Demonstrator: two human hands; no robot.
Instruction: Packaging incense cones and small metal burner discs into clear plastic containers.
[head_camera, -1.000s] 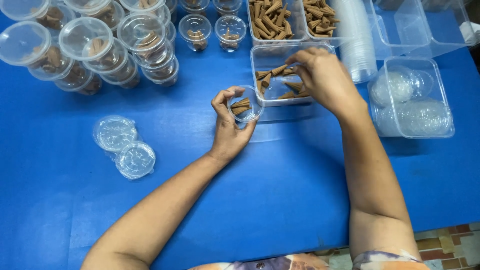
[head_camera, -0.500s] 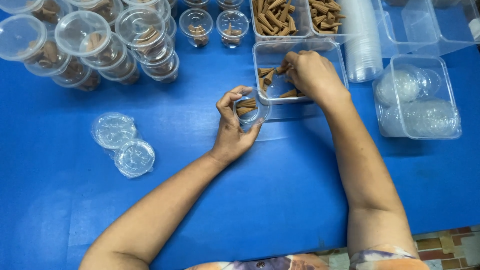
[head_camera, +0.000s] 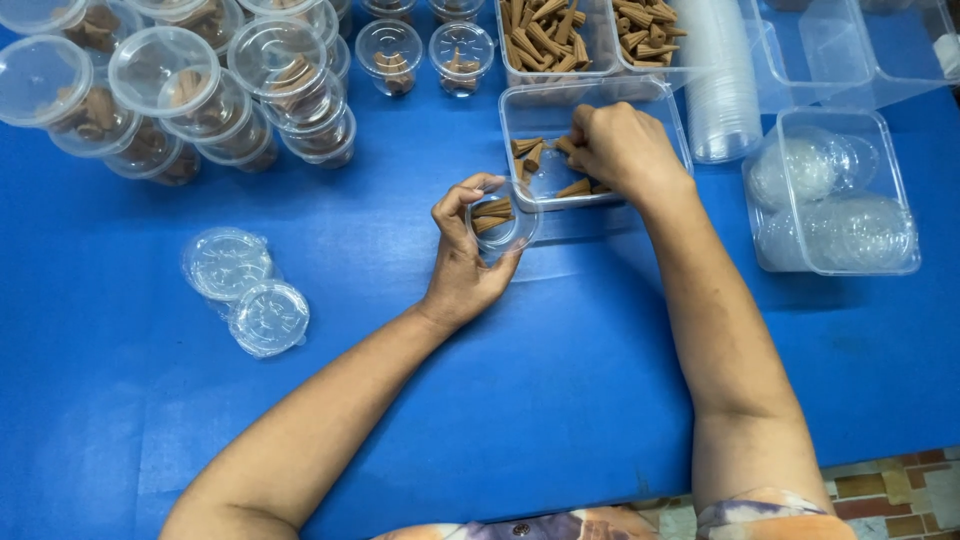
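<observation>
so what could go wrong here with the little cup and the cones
The left hand holds the small clear cup tilted, mouth sideways, so the cones inside could slide out onto the blue table. The right hand is bunched over cones in the clear tray; a loose pinch might drop one between tray and cup.

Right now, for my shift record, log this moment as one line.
left hand: holds small clear cup with cones | right hand: in clear tray, on brown cones | blue table

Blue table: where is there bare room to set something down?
Bare blue table lies between the forearms and near the front edge, also left of the two loose lids. The back is crowded: stacked lidded cups, cone trays, clear boxes.
</observation>
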